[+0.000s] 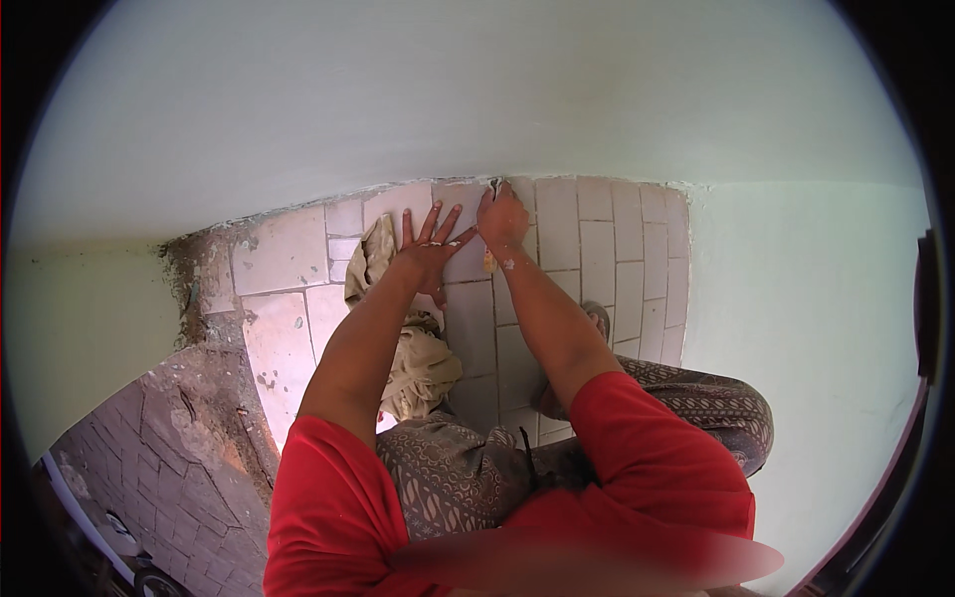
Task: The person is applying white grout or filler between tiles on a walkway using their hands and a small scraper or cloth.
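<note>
the left hand (426, 259) rests on floor tiles (557, 234), fingers spread and empty, beside a crumpled beige cloth (424, 370); the right hand (504, 217) has fingers curled around a yellow-handled tool (489, 262) at the pale wall (497, 90)'s foot.

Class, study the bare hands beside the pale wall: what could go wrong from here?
The small, mostly hidden grey-tipped tool in the closed right hand could slip and scrape the smooth pale wall.
The left hand, spread on the pale rectangular tiles, is close enough that a sideways slip might nick it.
The crumpled beige cloth beside that hand might bunch under it if the hand shifts.
</note>
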### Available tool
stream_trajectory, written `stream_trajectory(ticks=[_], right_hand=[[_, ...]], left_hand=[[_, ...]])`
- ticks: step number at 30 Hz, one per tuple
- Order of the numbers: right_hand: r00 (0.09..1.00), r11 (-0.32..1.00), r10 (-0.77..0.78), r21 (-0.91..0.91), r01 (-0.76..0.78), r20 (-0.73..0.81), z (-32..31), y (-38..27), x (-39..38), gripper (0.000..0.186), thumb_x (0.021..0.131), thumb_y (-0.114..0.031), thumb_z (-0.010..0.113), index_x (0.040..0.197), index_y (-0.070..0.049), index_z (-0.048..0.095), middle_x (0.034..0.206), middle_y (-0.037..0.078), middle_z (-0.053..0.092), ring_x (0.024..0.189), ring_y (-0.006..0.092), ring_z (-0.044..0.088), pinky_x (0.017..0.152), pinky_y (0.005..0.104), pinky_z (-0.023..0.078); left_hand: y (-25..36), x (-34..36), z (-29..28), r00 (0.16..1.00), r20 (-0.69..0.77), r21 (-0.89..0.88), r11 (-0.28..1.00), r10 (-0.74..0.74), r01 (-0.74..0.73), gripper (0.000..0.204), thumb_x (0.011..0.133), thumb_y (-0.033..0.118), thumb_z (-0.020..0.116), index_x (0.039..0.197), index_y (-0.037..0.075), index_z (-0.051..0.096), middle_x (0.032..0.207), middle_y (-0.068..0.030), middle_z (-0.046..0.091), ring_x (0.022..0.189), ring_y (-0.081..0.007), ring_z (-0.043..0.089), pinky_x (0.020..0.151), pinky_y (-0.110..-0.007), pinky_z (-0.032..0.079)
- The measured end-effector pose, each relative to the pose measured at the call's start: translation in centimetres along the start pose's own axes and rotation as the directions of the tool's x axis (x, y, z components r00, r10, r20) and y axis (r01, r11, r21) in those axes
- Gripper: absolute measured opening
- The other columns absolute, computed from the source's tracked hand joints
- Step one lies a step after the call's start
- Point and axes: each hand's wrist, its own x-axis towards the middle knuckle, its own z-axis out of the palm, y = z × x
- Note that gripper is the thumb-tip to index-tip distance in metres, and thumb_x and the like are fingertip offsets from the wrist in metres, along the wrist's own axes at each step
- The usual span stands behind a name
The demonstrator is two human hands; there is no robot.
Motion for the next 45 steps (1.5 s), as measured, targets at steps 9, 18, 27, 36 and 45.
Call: stream_trajectory(ticks=[9, 18, 27, 36, 45], right_hand=[[0.999, 0.999, -0.039, -0.037, 0.04, 0.024, -0.6, 1.1, 0.5, 0.037, 0.097, -0.031, 0.057, 0.114, 0.001, 0.062, 0.105, 0.027, 0.071, 0.096, 0.0459, 0.07, 0.086, 0.0541, 0.055], [0.997, 0.996, -0.045, -0.079, 0.049, 0.058, -1.2, 1.6, 0.6, 0.033, 0.098, -0.03, 0.057, 0.115, -0.002, 0.062, 0.108, 0.023, 0.071, 0.096, 0.045, 0.07, 0.084, 0.0537, 0.056], [0.999, 0.998, -0.037, -0.05, 0.038, 0.024, -0.6, 1.1, 0.0, 0.034, 0.098, -0.031, 0.058, 0.116, -0.002, 0.062, 0.11, 0.023, 0.071, 0.096, 0.0444, 0.07, 0.084, 0.0536, 0.056], [0.995, 0.998, 0.011, -0.067, -0.004, 0.097, -1.0, 1.3, 0.5, 0.035, 0.099, -0.031, 0.055, 0.117, -0.002, 0.061, 0.111, 0.025, 0.07, 0.096, 0.0443, 0.07, 0.084, 0.0541, 0.056], [0.993, 0.982, 0.115, 0.155, -0.11, -0.019, -2.9, 7.8, 2.4, 0.039, 0.103, -0.031, 0.051, 0.118, 0.003, 0.059, 0.111, 0.027, 0.069, 0.103, 0.0476, 0.066, 0.09, 0.0526, 0.052]], left_hand=[[0.3, 0.1, -0.3, 1.0, 0.027, -0.004, 1.0, -0.016, 0.016, 0.156, 0.045, 0.048, 0.098, 0.164, 0.035, -0.001, 0.171, -0.0079, -0.016, 0.156, -0.036, -0.017, 0.116, -0.075, -0.004], [0.3, 0.1, -0.1, 1.0, 0.01, -0.004, 1.0, -0.009, 0.009, 0.157, 0.044, 0.048, 0.098, 0.164, 0.037, -0.003, 0.171, -0.0079, -0.016, 0.156, -0.0362, -0.017, 0.115, -0.076, -0.003], [0.2, 0.4, 0.0, 1.0, 0.006, -0.004, 1.0, -0.008, 0.008, 0.156, 0.045, 0.048, 0.098, 0.164, 0.038, -0.004, 0.172, -0.0067, -0.016, 0.156, -0.0353, -0.017, 0.115, -0.075, -0.003], [0.5, 0.2, -0.4, 1.0, 0.025, 0.0, 1.0, -0.006, 0.006, 0.157, 0.045, 0.048, 0.098, 0.164, 0.037, -0.004, 0.171, -0.0089, -0.017, 0.156, -0.0378, -0.017, 0.115, -0.076, -0.003], [0.5, 0.3, -0.3, 0.999, 0.033, -0.002, 1.0, -0.02, 0.021, 0.157, 0.045, 0.05, 0.098, 0.163, 0.039, -0.005, 0.171, -0.0072, -0.019, 0.156, -0.0364, -0.019, 0.115, -0.075, -0.005]])
